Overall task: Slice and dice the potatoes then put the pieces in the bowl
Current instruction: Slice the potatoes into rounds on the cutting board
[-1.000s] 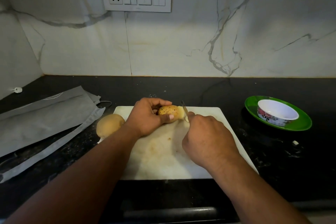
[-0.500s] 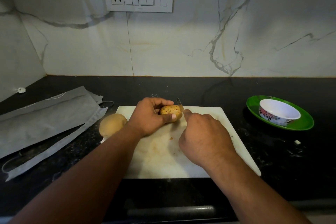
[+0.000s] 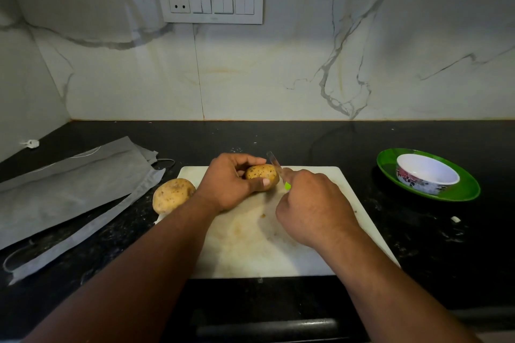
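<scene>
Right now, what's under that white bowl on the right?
The white bowl sits on a green plate, which rests on the black counter. The plate's centre is covered by the bowl, so anything there can't be seen.

Both forearms show bare, apparently sleeveless to the frame edge; hands ungloved.

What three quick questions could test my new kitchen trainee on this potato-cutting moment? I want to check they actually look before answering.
1. True or false: the bowl already holds potato pieces.
2. Which hand holds the knife? A) the left hand B) the right hand
3. Fill in: the second potato lies at the cutting board's ____ edge.

Key:
1. False; the bowl looks empty and sits on the green plate.
2. B; the left hand steadies the potato being cut.
3. Left.
</scene>
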`<state>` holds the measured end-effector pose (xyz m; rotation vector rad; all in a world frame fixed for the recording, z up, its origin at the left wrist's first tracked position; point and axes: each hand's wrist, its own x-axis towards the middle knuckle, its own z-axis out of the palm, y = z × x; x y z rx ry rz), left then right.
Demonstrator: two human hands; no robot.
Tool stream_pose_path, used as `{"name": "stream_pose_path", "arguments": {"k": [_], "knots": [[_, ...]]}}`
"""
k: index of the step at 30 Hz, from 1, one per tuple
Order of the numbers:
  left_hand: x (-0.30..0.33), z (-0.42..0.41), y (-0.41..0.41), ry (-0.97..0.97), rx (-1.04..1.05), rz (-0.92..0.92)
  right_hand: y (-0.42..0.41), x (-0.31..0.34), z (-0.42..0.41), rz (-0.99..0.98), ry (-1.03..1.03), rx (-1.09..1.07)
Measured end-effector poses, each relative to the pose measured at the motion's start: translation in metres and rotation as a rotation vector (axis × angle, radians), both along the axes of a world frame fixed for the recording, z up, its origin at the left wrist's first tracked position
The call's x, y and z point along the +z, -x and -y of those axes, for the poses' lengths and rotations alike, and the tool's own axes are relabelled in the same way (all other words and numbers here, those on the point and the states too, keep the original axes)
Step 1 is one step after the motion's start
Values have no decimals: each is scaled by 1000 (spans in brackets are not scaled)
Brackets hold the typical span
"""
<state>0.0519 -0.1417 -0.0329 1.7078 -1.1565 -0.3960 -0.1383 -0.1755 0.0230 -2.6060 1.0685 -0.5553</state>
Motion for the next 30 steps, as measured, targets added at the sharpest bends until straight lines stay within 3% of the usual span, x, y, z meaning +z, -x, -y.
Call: {"name": "stream_pose_path", "arguments": {"k": [7,17,30], "knots": [[1,-1,1,6,-4,-14,-8,-1,5,51,-76,-11],[1,-1,2,-7,10,-8,0,-6,2,7,25,-19],[3,-2,3,0,2,-84,13,-20,-6,30,-34,-51]]}}
